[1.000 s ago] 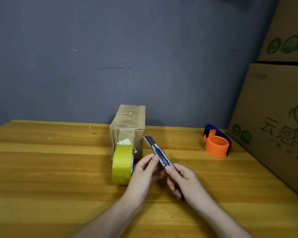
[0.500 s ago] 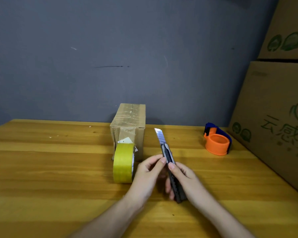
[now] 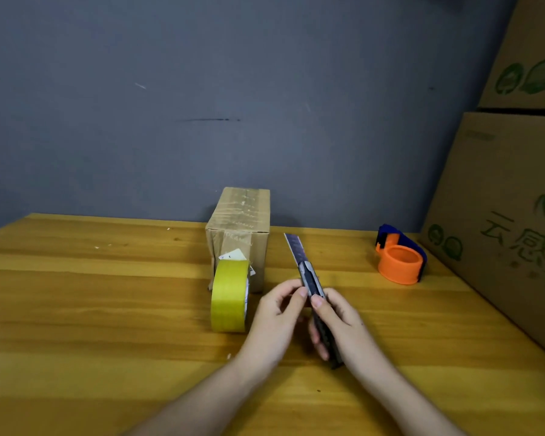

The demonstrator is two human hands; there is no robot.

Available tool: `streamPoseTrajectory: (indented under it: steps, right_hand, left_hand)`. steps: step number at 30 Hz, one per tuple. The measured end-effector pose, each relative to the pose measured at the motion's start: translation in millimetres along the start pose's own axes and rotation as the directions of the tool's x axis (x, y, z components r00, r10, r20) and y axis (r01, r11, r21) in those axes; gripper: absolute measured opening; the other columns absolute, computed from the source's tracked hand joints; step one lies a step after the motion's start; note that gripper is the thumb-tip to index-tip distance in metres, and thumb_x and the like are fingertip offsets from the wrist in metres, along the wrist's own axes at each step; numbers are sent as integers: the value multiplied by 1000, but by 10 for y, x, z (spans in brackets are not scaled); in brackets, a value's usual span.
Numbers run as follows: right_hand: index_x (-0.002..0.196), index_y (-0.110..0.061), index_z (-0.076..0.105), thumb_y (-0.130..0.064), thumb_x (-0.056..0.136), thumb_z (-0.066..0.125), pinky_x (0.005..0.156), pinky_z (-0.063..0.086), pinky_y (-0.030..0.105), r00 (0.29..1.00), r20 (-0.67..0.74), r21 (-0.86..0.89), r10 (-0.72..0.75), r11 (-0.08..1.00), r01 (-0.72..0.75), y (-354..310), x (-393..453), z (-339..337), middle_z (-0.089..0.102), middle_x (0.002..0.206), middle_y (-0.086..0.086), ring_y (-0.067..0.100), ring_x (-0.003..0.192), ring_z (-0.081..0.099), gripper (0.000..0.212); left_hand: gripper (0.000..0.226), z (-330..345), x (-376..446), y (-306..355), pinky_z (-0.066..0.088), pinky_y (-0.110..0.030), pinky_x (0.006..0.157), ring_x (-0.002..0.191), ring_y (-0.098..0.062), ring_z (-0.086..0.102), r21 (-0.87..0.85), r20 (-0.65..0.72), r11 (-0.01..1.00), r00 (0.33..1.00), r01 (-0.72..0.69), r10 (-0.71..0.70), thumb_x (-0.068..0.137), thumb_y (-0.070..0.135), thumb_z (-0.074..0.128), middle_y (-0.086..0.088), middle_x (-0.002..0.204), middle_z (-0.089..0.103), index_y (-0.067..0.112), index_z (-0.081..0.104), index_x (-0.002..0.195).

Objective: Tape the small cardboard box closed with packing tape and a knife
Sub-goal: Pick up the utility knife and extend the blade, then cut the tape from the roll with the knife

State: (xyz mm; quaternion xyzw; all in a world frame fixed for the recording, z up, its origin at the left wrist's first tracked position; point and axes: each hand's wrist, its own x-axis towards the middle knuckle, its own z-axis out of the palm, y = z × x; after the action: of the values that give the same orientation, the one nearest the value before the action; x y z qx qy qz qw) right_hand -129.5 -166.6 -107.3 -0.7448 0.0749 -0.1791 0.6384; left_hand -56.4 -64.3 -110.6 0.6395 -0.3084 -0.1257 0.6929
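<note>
Since a moment ago the knife has swung more upright and its blade has slid further out, now pointing toward the desk's far edge. The right hand is wrapped closed around the handle; the left hand pinches the handle just below the blade with curled fingertips. I judge the knife is now ready for cutting tape.

One small cardboard box sits at the far edge, mid-desk, its top already taped. One yellow tape roll stands on edge touching its front. One orange tape dispenser is near the far right corner. Two large cartons are stacked at the right edge.
</note>
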Motion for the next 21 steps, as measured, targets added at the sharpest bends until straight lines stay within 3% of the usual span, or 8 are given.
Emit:
streamPoseTrajectory:
  steps: [3, 6, 9, 13, 17, 19, 21]
  right_hand:
    - [91, -9, 54, -21, 96, 43, 34, 29, 20, 998, -54, 45, -26, 999, 29, -33, -7, -10, 47, 46, 2, 15, 33, 38, 17]
    - [88, -4, 54, -17, 97, 44, 33, 29, 20, 991, -115, 56, -64, 996, 71, -93, -23, -17, 44, 46, 2, 15, 36, 37, 18]
    - [90, -4, 53, -17, 97, 43, 33, 30, 20, 990, -113, 56, -85, 994, 92, -167, -40, -3, 46, 46, 3, 15, 36, 39, 19]
    - [90, -4, 56, -20, 97, 42, 35, 32, 22, 992, -110, 37, -68, 997, 72, -232, -25, 47, 49, 48, 5, 16, 35, 40, 22]
    - [91, -5, 56, -24, 98, 42, 38, 31, 25, 997, -70, -37, -19, 999, 16, -293, 29, 145, 52, 49, 3, 16, 36, 41, 25]
    - [90, -7, 56, -24, 98, 42, 39, 33, 24, 999, -50, -82, -11, 997, 6, -347, 59, 214, 52, 51, 4, 15, 36, 43, 24]
    - [89, -8, 56, -23, 98, 43, 38, 36, 22, 999, -34, -110, -12, 994, 8, -408, 89, 271, 52, 53, 6, 12, 37, 44, 22]
  left_hand:
    - [25, 17, -18, 113, 52, -47, 91, 81, -15, 63, 138, 43, 989, 998, -57, 51, 90, 30, 48, 4, 104, 70, 25, 65, 107]
    - [34, -2, -56, 293, 49, -40, 97, 103, -10, 63, 234, 111, 970, 993, -69, 43, 84, 35, 48, 10, 116, 66, 35, 59, 116]
    - [28, -136, -147, 509, 49, -36, 98, 103, -6, 63, 221, 140, 972, 989, -85, 55, 90, 26, 55, 12, 115, 65, 43, 55, 112]
    - [24, -519, -280, 761, 51, -28, 92, 100, -1, 63, 335, 58, 919, 979, -205, 198, 91, 20, 57, 14, 103, 69, 39, 63, 104]
    - [22, -977, -164, 760, 42, -28, 100, 114, -2, 51, 621, -85, 738, 913, -264, 398, 89, 26, 58, 16, 117, 56, 35, 60, 109]
    - [36, -1149, -41, 705, 38, -33, 106, 122, -8, 44, 673, -141, 724, 934, -153, 329, 87, 30, 62, 11, 125, 47, 35, 54, 121]
    - [56, -1231, 78, 673, 42, -38, 102, 120, -16, 46, 637, -182, 771, 973, 5, 145, 84, 40, 63, 2, 128, 44, 40, 40, 134]
